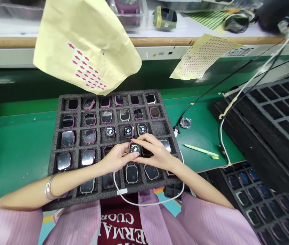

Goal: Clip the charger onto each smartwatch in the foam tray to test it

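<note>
Both hands point(117, 156) grasp a lit watch point(134, 148) screen-up, presumably for visibility, above a foam tray point(159, 128), white cable point(146, 205) at six o'clock.

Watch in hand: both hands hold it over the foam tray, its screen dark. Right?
The screen is not dark: the head view shows it lit. The left hand and right hand do hold the watch over the foam tray.

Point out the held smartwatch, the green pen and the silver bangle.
Held smartwatch point(135, 148): head view, lit screen.
Green pen point(201, 150): head view, middle of barrel.
Silver bangle point(47, 188): head view, outer band.
</note>
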A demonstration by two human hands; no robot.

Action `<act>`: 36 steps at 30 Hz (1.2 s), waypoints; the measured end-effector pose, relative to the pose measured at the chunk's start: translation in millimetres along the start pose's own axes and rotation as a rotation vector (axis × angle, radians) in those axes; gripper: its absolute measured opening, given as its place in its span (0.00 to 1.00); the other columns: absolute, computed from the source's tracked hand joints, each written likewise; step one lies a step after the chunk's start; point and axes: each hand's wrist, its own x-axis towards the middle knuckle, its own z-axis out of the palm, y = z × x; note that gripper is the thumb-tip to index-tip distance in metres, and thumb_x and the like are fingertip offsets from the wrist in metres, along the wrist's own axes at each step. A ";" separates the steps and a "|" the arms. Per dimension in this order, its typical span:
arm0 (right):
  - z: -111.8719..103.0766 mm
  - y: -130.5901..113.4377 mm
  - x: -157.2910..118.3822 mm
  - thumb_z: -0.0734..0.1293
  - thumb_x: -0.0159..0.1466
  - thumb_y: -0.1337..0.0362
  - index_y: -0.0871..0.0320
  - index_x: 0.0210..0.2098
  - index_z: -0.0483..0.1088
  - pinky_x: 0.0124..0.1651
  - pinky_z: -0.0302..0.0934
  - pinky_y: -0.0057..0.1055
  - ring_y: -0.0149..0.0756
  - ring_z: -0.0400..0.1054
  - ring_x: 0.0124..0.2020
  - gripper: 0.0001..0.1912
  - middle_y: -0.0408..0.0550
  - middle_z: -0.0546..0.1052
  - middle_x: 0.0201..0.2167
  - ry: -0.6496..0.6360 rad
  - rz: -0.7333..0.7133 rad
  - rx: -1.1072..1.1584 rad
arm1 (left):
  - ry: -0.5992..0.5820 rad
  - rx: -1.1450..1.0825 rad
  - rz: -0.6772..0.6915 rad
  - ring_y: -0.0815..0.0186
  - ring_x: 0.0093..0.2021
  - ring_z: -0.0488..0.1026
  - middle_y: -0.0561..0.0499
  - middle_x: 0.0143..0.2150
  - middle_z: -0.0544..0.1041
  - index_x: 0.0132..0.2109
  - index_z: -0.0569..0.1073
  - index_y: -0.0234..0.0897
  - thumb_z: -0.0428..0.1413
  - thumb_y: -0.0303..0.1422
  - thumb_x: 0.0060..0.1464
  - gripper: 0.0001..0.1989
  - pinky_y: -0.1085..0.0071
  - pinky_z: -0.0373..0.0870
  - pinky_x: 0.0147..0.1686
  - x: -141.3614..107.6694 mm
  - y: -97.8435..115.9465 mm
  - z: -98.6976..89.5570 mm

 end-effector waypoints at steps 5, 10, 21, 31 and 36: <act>1.8 0.3 -2.3 0.71 0.61 0.59 0.59 0.58 0.62 0.45 0.66 0.44 0.43 0.66 0.43 0.28 0.55 0.70 0.42 0.000 0.005 -0.010 | -0.023 0.007 0.016 0.64 0.37 0.71 0.49 0.36 0.74 0.43 0.70 0.31 0.56 0.37 0.55 0.13 0.69 0.68 0.39 0.3 -5.1 -1.2; -3.3 -10.1 -1.5 0.70 0.61 0.60 0.59 0.55 0.65 0.46 0.65 0.43 0.43 0.67 0.44 0.25 0.55 0.71 0.43 0.020 0.016 0.018 | -0.054 0.043 0.042 0.63 0.41 0.71 0.48 0.40 0.74 0.46 0.69 0.32 0.55 0.38 0.57 0.14 0.67 0.69 0.42 -0.9 -6.2 -0.8; -87.8 42.0 -15.3 0.69 0.62 0.59 0.58 0.52 0.68 0.51 0.61 0.48 0.47 0.66 0.48 0.20 0.54 0.72 0.46 0.031 0.265 -0.277 | -0.092 -0.016 -0.038 0.59 0.50 0.71 0.43 0.49 0.74 0.49 0.67 0.34 0.57 0.39 0.55 0.19 0.67 0.72 0.44 -3.2 -2.3 3.0; -82.9 -9.9 -41.7 0.70 0.61 0.61 0.61 0.50 0.69 0.44 0.64 0.45 0.48 0.67 0.43 0.19 0.56 0.69 0.44 -0.344 0.323 -0.498 | -0.145 -0.087 -0.154 0.79 0.20 0.63 0.49 0.42 0.74 0.47 0.69 0.35 0.59 0.36 0.53 0.15 0.81 0.60 0.15 -10.0 17.6 -0.4; -77.4 -2.8 -47.0 0.68 0.63 0.60 0.61 0.52 0.68 0.44 0.64 0.46 0.49 0.67 0.44 0.19 0.58 0.69 0.45 -0.325 0.307 -0.529 | -0.367 -0.212 -0.193 0.72 0.30 0.68 0.43 0.51 0.69 0.51 0.64 0.38 0.61 0.33 0.51 0.22 0.82 0.64 0.16 -14.6 21.0 -3.5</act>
